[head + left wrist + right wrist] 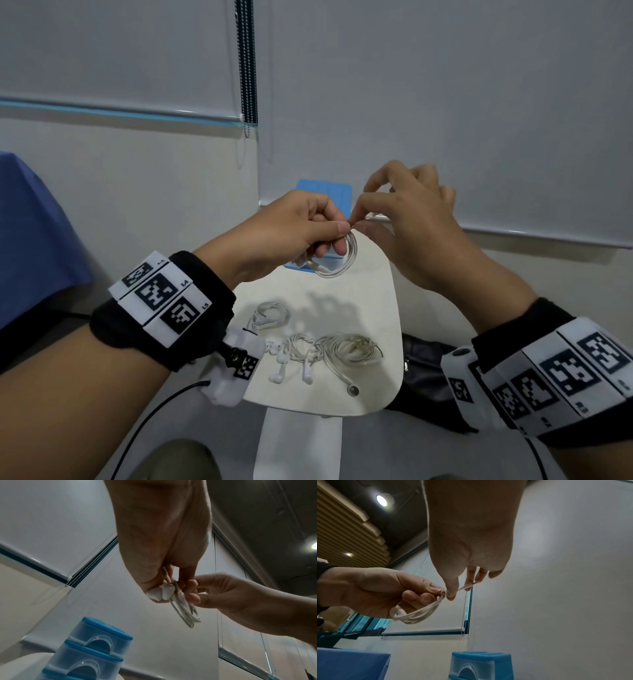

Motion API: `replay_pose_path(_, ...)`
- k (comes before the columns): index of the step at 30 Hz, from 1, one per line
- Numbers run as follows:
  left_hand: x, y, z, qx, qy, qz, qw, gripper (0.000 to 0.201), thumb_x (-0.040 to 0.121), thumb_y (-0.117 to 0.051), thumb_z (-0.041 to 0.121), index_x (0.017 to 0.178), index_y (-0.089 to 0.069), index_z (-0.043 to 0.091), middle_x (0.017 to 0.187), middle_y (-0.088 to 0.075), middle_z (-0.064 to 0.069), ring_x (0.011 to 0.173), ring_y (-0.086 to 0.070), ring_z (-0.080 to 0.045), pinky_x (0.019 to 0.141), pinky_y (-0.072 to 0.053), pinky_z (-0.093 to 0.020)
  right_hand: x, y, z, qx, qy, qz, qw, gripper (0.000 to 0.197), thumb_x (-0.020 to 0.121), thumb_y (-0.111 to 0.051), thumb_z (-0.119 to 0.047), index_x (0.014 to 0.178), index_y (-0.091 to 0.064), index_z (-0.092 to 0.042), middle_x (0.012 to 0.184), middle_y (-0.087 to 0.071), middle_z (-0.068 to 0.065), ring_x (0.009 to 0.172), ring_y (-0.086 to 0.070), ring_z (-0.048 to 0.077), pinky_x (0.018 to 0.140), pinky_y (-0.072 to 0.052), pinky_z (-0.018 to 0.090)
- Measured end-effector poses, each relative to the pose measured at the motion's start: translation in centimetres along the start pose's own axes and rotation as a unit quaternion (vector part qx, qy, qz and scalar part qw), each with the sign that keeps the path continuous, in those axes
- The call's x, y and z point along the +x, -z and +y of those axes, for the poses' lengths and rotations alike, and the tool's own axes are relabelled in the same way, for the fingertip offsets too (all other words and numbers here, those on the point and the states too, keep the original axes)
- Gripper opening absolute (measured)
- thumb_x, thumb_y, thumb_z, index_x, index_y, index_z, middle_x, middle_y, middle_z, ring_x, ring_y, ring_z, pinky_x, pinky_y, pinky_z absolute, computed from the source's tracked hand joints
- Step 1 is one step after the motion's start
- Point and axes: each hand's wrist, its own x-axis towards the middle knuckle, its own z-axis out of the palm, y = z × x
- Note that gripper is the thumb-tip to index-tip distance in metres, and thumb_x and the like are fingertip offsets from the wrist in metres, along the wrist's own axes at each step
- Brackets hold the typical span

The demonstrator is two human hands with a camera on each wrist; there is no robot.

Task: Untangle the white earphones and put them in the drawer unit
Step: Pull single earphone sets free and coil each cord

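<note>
Coiled earphones (pixel 337 255) are being held above the table (pixel 376 308), in front of the blue drawer unit (pixel 325 192).

The coil is being gripped by the left hand (pixel 291 229); its loose end is being pinched by the right hand (pixel 407 219). The earbuds (pixel 161 593) are being shown clearly only in the wrist views; tangled earphones (pixel 325 353) on the table are being shown only in the head view.

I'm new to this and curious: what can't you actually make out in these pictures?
- Earbuds of the held coil: head view, left hand covers them.
- Drawer unit: head view, both hands hide its front; wrist views cut off its base.
- Pile on the table: cords too tangled to count.
- Right hand: its pinch is blurred.
</note>
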Motion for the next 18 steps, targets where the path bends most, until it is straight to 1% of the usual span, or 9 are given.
replay_pose_path(2, -0.2, -0.2, -0.2, -0.013, 0.000, 0.007, 1.000, 0.010, 0.103, -0.061, 0.012, 0.094, -0.060, 0.008, 0.075, -0.072, -0.005, 0.049, -0.047, -0.006, 0.044, -0.034, -0.019, -0.2, -0.4, 0.1, 0.003, -0.008, 0.030, 1.000, 0.006, 0.094, -0.069, -0.039, 0.090, -0.073, -0.037, 0.121, -0.047, -0.015, 0.110, -0.031, 0.017, 0.079, -0.015, 0.033)
replay_pose_path(3, -0.3, -0.3, -0.3, -0.023, -0.001, 0.011, 1.000, 0.010, 0.104, -0.060, 0.012, 0.095, -0.059, 0.008, 0.073, -0.071, -0.004, 0.048, -0.046, -0.006, 0.045, -0.034, -0.018, -0.2, -0.7, 0.2, 0.020, -0.012, 0.040, 0.999, 0.005, 0.094, -0.071, -0.038, 0.090, -0.074, -0.037, 0.118, -0.047, -0.014, 0.106, -0.030, 0.015, 0.080, -0.016, 0.033)
replay_pose_path(6, -0.4, -0.9, -0.5, -0.073, -0.012, 0.029, 0.997, 0.009, 0.106, -0.054, 0.009, 0.097, -0.054, 0.009, 0.071, -0.066, -0.002, 0.049, -0.042, -0.008, 0.046, -0.031, -0.021, 0.0, -1.3, 0.4, 0.146, -0.026, 0.053, 0.988, 0.004, 0.093, -0.074, -0.024, 0.092, -0.076, -0.027, 0.103, -0.051, -0.005, 0.086, -0.045, 0.012, 0.076, -0.033, 0.029)
replay_pose_path(8, -0.3, -1.3, -0.6, -0.097, -0.023, 0.045, 0.994, 0.009, 0.107, -0.051, 0.007, 0.098, -0.052, 0.009, 0.071, -0.064, -0.003, 0.050, -0.041, -0.010, 0.047, -0.029, -0.023, 0.1, -1.5, 0.4, 0.202, -0.043, 0.059, 0.977, 0.005, 0.092, -0.074, -0.018, 0.091, -0.077, -0.021, 0.094, -0.057, -0.002, 0.072, -0.052, 0.005, 0.069, -0.037, 0.022)
replay_pose_path(10, -0.1, -1.5, -0.6, -0.117, -0.030, 0.060, 0.991, 0.011, 0.106, -0.049, 0.006, 0.096, -0.051, 0.010, 0.070, -0.062, -0.003, 0.050, -0.040, -0.010, 0.046, -0.030, -0.021, 0.2, -1.5, 0.3, 0.249, -0.072, 0.059, 0.964, 0.006, 0.092, -0.075, -0.016, 0.088, -0.078, -0.019, 0.086, -0.067, -0.003, 0.066, -0.060, 0.006, 0.066, -0.043, 0.021)
replay_pose_path(12, 0.0, -1.7, -0.6, -0.126, -0.037, 0.071, 0.989, 0.014, 0.106, -0.049, 0.005, 0.094, -0.051, 0.010, 0.069, -0.062, -0.004, 0.050, -0.039, -0.010, 0.047, -0.031, -0.020, 0.3, -1.6, 0.1, 0.318, -0.109, 0.051, 0.940, 0.007, 0.092, -0.074, -0.015, 0.087, -0.079, -0.017, 0.079, -0.073, -0.001, 0.064, -0.066, 0.008, 0.068, -0.055, 0.029)
replay_pose_path(14, 0.1, -1.7, -0.5, -0.121, -0.046, 0.080, 0.988, 0.014, 0.106, -0.049, 0.005, 0.094, -0.052, 0.009, 0.068, -0.062, -0.004, 0.050, -0.039, -0.011, 0.046, -0.031, -0.020, 0.4, -1.7, 0.0, 0.387, -0.137, 0.039, 0.911, 0.009, 0.093, -0.073, -0.014, 0.087, -0.079, -0.014, 0.079, -0.075, 0.005, 0.071, -0.073, 0.020, 0.078, -0.062, 0.041)
replay_pose_path(16, 0.1, -1.6, -0.3, -0.115, -0.055, 0.089, 0.988, 0.011, 0.106, -0.049, 0.004, 0.096, -0.053, 0.007, 0.067, -0.063, -0.003, 0.049, -0.039, -0.011, 0.046, -0.032, -0.019, 0.5, -1.8, -0.2, 0.453, -0.152, 0.023, 0.878, 0.010, 0.094, -0.070, -0.011, 0.088, -0.079, -0.010, 0.084, -0.076, 0.012, 0.082, -0.075, 0.033, 0.085, -0.061, 0.050)
replay_pose_path(18, 0.2, -1.5, -0.2, -0.106, -0.062, 0.097, 0.988, 0.011, 0.106, -0.050, 0.004, 0.096, -0.054, 0.006, 0.066, -0.064, -0.003, 0.049, -0.040, -0.010, 0.045, -0.033, -0.018, 0.6, -1.9, -0.6, 0.514, -0.167, 0.005, 0.841, 0.013, 0.096, -0.065, -0.004, 0.091, -0.077, -0.001, 0.087, -0.076, 0.020, 0.085, -0.074, 0.037, 0.089, -0.061, 0.052)
